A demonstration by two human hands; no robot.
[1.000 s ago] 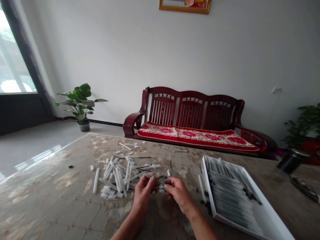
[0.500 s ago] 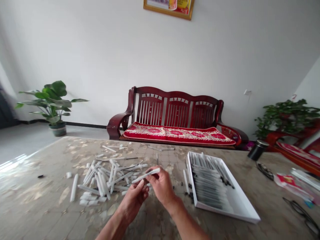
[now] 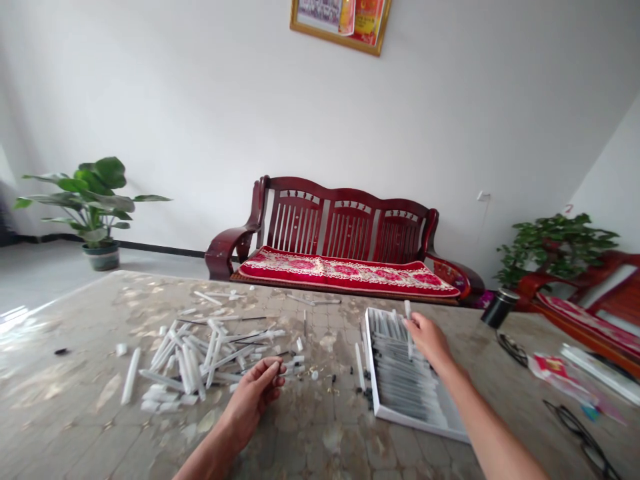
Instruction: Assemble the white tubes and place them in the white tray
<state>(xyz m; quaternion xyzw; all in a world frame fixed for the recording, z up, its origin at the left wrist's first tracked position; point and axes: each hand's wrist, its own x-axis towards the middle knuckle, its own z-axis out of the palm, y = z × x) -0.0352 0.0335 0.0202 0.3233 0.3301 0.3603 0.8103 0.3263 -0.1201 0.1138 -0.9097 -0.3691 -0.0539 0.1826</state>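
My right hand (image 3: pixel 425 333) is over the far part of a shallow white box (image 3: pixel 373 367), its fingers closed round a whitish pen (image 3: pixel 407 310) that points upward. Rows of similar translucent pens (image 3: pixel 407 380) with dark ends lie inside the box. My left hand (image 3: pixel 260 383) is low over the table, thumb and fingers pinched together. A small dark bit may show at its fingertips, but I cannot make it out. Left of this hand spreads a loose pile of white pen barrels (image 3: pixel 190 363), white caps (image 3: pixel 163 395) and thin dark refills (image 3: pixel 250 337).
Small black pieces (image 3: pixel 367 395) lie along the box's left side, near a single white tube (image 3: pixel 360 367). Farther right are a black canister (image 3: pixel 500 308), eyeglasses (image 3: pixel 575 427) and plastic packaging (image 3: pixel 550 370). A red wooden bench (image 3: pixel 345 227) stands behind the table.
My right hand has moved right from beside my left hand to above the box, carrying the pen. My left hand has let go of the pen and shifted slightly left. The view has turned slightly.
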